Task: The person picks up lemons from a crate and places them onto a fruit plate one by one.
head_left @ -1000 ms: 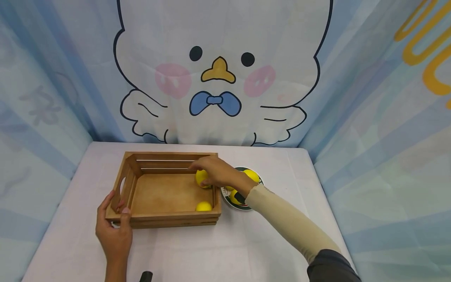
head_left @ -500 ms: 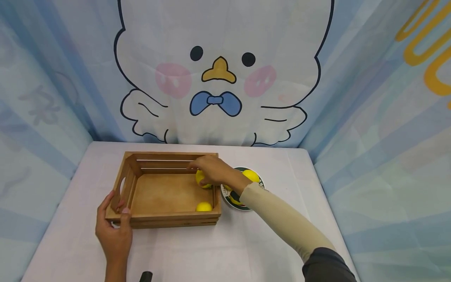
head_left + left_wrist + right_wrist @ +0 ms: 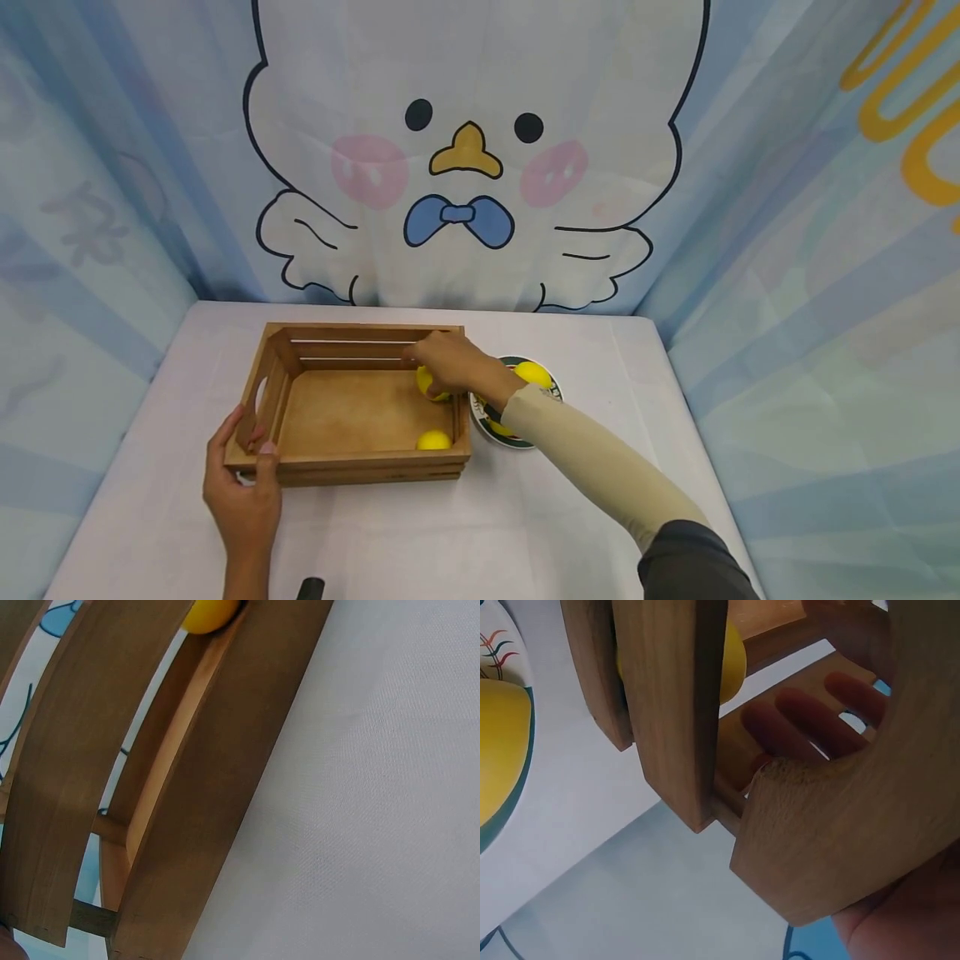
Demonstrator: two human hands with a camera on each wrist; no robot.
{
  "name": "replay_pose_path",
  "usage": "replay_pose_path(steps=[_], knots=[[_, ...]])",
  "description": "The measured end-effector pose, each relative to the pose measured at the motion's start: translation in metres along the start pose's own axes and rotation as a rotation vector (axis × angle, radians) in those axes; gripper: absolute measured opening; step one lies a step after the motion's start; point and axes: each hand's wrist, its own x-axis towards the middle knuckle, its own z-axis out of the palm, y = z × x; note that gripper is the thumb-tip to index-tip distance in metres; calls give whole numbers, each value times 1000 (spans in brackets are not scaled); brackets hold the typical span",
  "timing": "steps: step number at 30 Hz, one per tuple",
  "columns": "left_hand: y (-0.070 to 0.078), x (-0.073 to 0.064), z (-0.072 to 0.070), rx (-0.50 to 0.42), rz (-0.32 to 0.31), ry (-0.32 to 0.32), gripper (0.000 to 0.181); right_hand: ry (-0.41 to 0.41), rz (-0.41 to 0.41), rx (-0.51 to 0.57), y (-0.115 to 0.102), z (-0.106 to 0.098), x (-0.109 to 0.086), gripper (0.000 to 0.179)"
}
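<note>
A slatted wooden crate point(image 3: 360, 468) sits on the white table. My left hand point(image 3: 243, 492) grips its left end, thumb by the near corner and fingertips showing at the inside of the end panel. Over the opposite end goes my right hand point(image 3: 457, 367); the right wrist view shows its fingers point(image 3: 810, 724) curled inside the end panel, with the palm outside. One yellow lemon-like fruit point(image 3: 424, 382) lies inside by that end, partly hidden behind the right thumb. Another yellow fruit point(image 3: 433, 440) rests in the near right corner.
Right of the crate, close against it, stands a round patterned plate point(image 3: 517, 443) with more yellow fruit point(image 3: 532, 373), partly covered by my right forearm. Printed curtains point(image 3: 465, 275) rise behind the table and at both sides. A black tip point(image 3: 311, 588) shows at the bottom edge.
My right forearm has swung slightly left and lower over the plate, while the right hand stays over the crate's end. Crate, left hand and fruit have not visibly moved.
</note>
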Motion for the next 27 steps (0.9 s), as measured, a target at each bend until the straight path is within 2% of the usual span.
replay_pose_path(steps=[8,23,27], knots=[[1,0,0,-5,5,-3,62,-23,39,-45,-3,4,6,58],[4,-1,-1,-15,1,-4,62,-100,67,-14,-5,0,12,60],[2,-1,0,-4,1,-3,62,-108,25,29,-3,2,14,62]])
